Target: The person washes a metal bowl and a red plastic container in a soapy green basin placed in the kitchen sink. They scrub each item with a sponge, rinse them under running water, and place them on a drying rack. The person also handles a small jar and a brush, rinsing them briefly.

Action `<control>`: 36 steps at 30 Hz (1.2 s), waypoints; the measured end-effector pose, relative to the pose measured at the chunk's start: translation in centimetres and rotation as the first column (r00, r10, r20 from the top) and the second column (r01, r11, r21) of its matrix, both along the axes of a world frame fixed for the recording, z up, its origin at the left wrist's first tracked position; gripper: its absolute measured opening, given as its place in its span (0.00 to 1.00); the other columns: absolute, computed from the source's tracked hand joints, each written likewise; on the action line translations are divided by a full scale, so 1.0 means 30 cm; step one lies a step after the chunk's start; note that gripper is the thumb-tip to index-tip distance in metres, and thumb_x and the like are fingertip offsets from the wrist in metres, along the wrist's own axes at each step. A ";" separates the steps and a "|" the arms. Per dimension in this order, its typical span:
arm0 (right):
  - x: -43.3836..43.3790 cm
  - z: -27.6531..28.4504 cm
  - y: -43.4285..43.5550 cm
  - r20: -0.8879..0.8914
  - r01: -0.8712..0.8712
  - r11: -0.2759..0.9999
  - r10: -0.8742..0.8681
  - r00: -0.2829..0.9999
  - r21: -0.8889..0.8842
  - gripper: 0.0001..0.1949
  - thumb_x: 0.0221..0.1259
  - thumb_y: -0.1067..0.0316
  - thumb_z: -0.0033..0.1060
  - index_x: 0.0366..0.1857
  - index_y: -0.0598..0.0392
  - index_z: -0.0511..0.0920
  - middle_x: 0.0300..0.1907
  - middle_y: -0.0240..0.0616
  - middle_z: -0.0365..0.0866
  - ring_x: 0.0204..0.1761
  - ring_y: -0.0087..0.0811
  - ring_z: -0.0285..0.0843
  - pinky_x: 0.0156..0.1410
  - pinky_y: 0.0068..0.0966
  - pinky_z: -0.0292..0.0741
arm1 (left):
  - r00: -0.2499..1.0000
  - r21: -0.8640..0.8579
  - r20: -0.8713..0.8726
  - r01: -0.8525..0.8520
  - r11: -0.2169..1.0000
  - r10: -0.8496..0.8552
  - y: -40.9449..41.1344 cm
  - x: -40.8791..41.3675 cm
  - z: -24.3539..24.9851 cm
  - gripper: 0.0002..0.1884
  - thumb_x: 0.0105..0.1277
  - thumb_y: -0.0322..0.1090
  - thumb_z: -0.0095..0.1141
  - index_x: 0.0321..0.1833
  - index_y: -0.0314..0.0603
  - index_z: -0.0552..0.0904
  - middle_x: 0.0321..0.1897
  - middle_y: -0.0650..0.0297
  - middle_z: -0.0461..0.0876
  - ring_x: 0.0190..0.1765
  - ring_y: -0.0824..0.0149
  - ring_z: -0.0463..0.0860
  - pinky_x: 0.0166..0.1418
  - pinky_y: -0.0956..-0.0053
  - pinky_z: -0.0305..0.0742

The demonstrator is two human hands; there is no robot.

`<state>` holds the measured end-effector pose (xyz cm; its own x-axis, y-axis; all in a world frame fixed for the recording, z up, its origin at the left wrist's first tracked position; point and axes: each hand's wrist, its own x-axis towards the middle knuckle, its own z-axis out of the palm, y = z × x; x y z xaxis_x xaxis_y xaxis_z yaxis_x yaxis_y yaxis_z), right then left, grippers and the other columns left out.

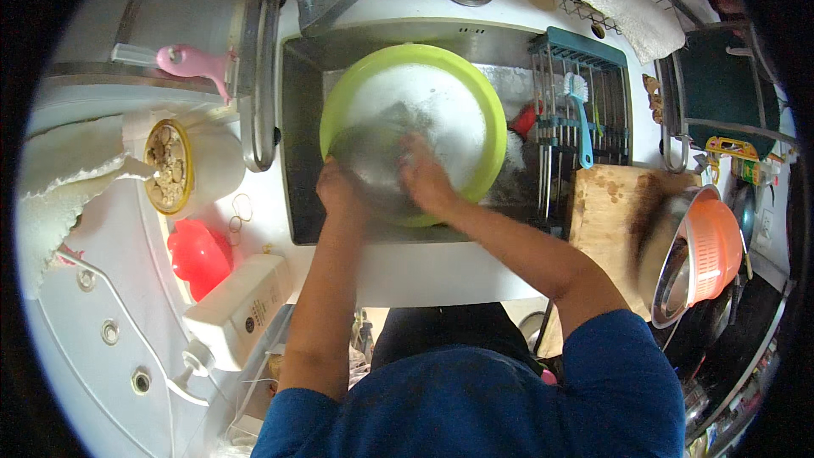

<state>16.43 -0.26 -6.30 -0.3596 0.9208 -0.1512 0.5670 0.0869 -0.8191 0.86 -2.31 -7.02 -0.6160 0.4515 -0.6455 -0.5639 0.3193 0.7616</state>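
Observation:
A lime-green basin (494, 133) full of white suds stands in a stainless steel sink (302, 140). Over its lower left part is a blurred, dark grey round vessel (375, 165), perhaps a metal bowl or pan, tilted above the suds. My left hand (340, 187) grips the vessel's left edge. Inside or against it lies my right hand (426, 178), its fingers curled and blurred by motion; whether it holds a cloth or sponge cannot be told. Something red (525, 119) shows in the sink just right of the basin.
A rack (579, 51) with a blue dish brush (581, 121) spans the sink's right side. Beyond are a wooden cutting board (604, 216) and a steel bowl (658, 254) with an orange colander (715, 248). At left stand a pump bottle (238, 312), a red scalloped bowl (200, 257) and a tub (216, 162).

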 end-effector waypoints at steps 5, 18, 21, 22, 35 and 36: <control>-0.073 -0.070 0.106 0.105 -0.164 0.947 0.140 0.985 0.276 0.22 0.63 0.61 0.46 0.61 0.55 0.65 0.61 0.54 0.65 0.62 0.52 0.62 0.66 0.40 0.61 | 0.992 0.056 0.122 -0.017 0.998 0.010 -0.007 0.009 -0.009 0.18 0.68 0.40 0.44 0.49 0.29 0.76 0.41 0.56 0.78 0.42 0.60 0.76 0.45 0.67 0.71; 0.226 -0.239 0.255 0.518 -0.400 0.894 0.249 0.818 0.202 0.23 0.45 0.70 0.62 0.51 0.56 0.72 0.50 0.51 0.70 0.54 0.49 0.67 0.54 0.40 0.70 | 0.996 0.082 -0.060 -0.058 0.995 0.063 0.003 0.005 0.019 0.16 0.70 0.40 0.43 0.38 0.32 0.79 0.32 0.60 0.78 0.34 0.66 0.76 0.39 0.72 0.72; 0.187 -0.278 0.296 0.355 0.190 0.976 -0.142 0.924 -0.104 0.26 0.41 0.69 0.67 0.52 0.53 0.74 0.53 0.51 0.70 0.55 0.51 0.67 0.59 0.38 0.69 | 0.998 0.119 -0.064 -0.012 0.993 0.020 -0.004 -0.003 -0.043 0.16 0.69 0.40 0.44 0.39 0.32 0.78 0.31 0.61 0.77 0.33 0.66 0.75 0.38 0.72 0.71; 0.169 -0.236 0.255 0.055 0.176 0.975 -0.170 0.984 -0.135 0.24 0.45 0.69 0.66 0.51 0.52 0.75 0.55 0.51 0.69 0.58 0.52 0.67 0.63 0.36 0.66 | 0.998 0.139 -0.056 -0.010 0.990 0.018 -0.015 -0.015 -0.052 0.16 0.69 0.41 0.44 0.39 0.32 0.78 0.31 0.61 0.77 0.33 0.66 0.75 0.38 0.72 0.71; -0.001 -0.016 0.078 -0.078 0.009 1.000 -0.011 0.997 -0.026 0.22 0.65 0.62 0.42 0.61 0.61 0.64 0.67 0.49 0.57 0.69 0.48 0.51 0.72 0.39 0.52 | 0.988 0.045 0.105 -0.120 0.992 0.115 0.026 0.038 0.019 0.17 0.70 0.41 0.41 0.40 0.31 0.78 0.31 0.59 0.78 0.34 0.65 0.75 0.37 0.71 0.69; -0.016 0.017 0.012 -0.091 -0.067 0.997 0.070 0.993 0.033 0.22 0.65 0.62 0.42 0.61 0.61 0.63 0.67 0.49 0.57 0.70 0.47 0.51 0.72 0.40 0.52 | 0.985 0.073 0.114 -0.136 0.988 0.127 0.024 0.038 0.021 0.17 0.70 0.41 0.41 0.39 0.31 0.78 0.31 0.60 0.78 0.33 0.65 0.75 0.37 0.72 0.69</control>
